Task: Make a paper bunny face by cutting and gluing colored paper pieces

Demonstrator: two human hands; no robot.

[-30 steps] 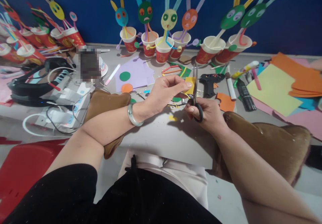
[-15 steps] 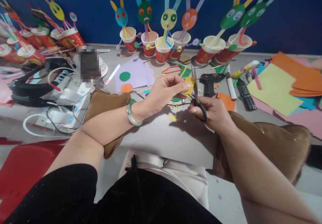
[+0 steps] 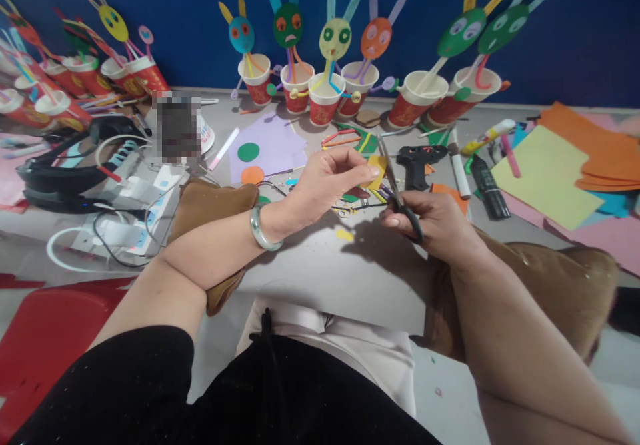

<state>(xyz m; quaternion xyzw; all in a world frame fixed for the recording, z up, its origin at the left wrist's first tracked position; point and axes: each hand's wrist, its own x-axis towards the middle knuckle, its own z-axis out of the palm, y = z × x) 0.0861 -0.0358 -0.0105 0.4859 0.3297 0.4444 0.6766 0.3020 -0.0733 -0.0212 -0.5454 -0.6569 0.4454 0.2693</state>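
Between the thumb and fingers of my left hand [image 3: 330, 181] is a small piece of yellow paper [image 3: 377, 170]. My right hand [image 3: 435, 223] is closed round the handles of a pair of scissors [image 3: 392, 179], whose blades point up and away beside the paper's right edge. Under the hands, small yellow scraps [image 3: 345, 234] lie on the grey table [image 3: 320, 268]. A black glue gun [image 3: 416, 165] rests just beyond my right hand. Part of the yellow paper is hidden by my left fingers.
Paper cups [image 3: 327, 101] with paper bunny figures stand along the blue wall. Coloured paper sheets [image 3: 545, 171] and a black marker [image 3: 490, 190] lie at right, purple paper [image 3: 267, 141] at centre left. A power strip [image 3: 160, 198] with cables is at left. Brown cushions [image 3: 215, 208] flank the front edge.
My right hand has moved slightly right and toward me with the scissors, and their blades now lean more to the left. My left hand stays nearly still with the yellow paper.
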